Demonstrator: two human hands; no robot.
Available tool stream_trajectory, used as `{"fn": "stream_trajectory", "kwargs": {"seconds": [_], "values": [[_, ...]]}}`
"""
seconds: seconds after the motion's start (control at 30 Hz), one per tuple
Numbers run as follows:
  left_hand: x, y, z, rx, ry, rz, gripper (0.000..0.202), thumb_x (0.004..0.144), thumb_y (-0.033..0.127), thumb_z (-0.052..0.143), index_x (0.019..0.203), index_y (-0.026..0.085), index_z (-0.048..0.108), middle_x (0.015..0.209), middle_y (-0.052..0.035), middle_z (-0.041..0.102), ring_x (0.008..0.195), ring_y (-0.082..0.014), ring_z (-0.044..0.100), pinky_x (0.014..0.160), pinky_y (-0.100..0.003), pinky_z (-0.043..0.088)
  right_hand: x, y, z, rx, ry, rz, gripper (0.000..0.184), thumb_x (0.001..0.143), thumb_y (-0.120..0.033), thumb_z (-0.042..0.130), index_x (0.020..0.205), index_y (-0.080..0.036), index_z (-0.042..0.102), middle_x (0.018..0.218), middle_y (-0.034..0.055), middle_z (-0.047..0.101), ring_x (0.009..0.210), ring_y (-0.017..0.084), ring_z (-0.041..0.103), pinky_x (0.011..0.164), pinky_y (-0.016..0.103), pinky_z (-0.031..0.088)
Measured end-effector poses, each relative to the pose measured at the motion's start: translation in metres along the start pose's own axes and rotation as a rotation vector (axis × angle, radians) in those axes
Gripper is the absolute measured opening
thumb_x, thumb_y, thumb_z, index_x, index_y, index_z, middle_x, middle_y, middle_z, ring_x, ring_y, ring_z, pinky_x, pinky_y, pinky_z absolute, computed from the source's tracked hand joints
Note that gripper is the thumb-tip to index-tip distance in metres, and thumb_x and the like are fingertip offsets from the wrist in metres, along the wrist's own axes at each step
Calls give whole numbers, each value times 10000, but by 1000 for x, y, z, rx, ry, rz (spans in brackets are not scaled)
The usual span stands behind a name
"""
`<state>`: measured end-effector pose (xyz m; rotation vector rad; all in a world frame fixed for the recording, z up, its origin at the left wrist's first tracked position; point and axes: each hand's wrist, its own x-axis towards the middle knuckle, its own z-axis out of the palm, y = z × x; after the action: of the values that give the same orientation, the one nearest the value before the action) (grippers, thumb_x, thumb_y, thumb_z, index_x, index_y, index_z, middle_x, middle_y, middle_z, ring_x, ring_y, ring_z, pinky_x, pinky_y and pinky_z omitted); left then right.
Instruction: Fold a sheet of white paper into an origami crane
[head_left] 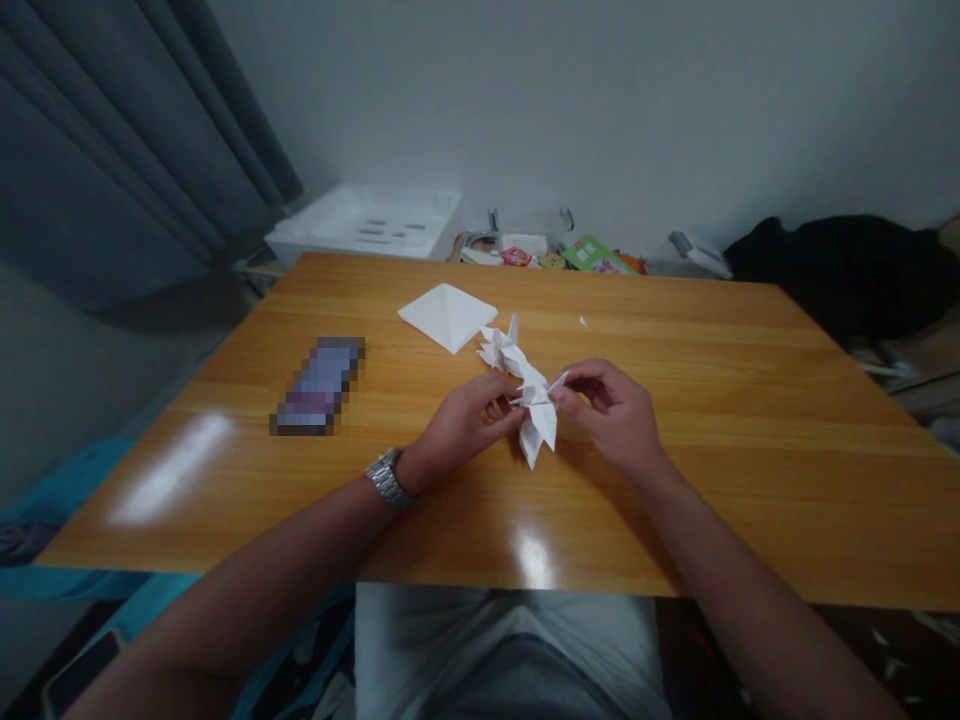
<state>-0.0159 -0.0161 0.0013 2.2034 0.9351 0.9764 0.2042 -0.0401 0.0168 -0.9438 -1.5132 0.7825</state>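
A white folded-paper origami figure, with several pointed flaps, is between my two hands over the wooden table. My left hand, with a metal watch on its wrist, pinches the figure's left side. From the right, my right hand grips a thin pointed flap between thumb and forefinger. The figure's far end reaches up and left in small spiky folds, and a broad leaf-like flap hangs toward me. Just beyond lies a white diamond-shaped folded sheet, flat on the table and close to the figure's far end.
A blurred-out phone-like object lies on the table to the left. A tiny paper scrap sits toward the back. Behind the far edge are a white plastic tray, a green booklet and a black cloth.
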Motion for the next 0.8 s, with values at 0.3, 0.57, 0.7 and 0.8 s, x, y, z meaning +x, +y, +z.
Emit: {"fn": "stream_trajectory", "kwargs": {"seconds": [0.3, 0.57, 0.7, 0.8], "values": [[-3, -3, 4, -100, 52, -30, 250, 940, 376, 689, 1107, 190, 692, 993, -45, 713, 845, -145, 679, 766, -249, 576, 2, 1, -3, -17, -17, 22, 90, 873, -281, 753, 935, -253, 694, 907, 4, 720, 829, 165, 679, 810, 323, 570], [-2, -1, 4, -147, 72, -67, 231, 946, 388, 678, 1049, 183, 699, 995, -47, 731, 849, -147, 706, 761, -245, 608, 2, 3, -8, -25, -81, 20, 142, 881, -310, 757, 999, -254, 701, 977, 23, 719, 884, 184, 683, 856, 349, 574], [-1, -1, 5, -190, 88, -84, 234, 950, 394, 676, 1039, 179, 692, 1000, -47, 740, 858, -145, 717, 753, -235, 611, 3, 6, -11, -53, -148, 52, 234, 841, -318, 800, 1042, -249, 702, 1018, 40, 717, 906, 195, 689, 870, 365, 582], [-1, -1, 5, -205, 83, -105, 246, 956, 403, 669, 1054, 178, 694, 998, -51, 749, 868, -151, 725, 757, -242, 617, 3, 7, -12, -75, -163, 101, 205, 853, -331, 782, 1022, -237, 714, 996, 45, 728, 886, 197, 701, 858, 367, 592]]}}
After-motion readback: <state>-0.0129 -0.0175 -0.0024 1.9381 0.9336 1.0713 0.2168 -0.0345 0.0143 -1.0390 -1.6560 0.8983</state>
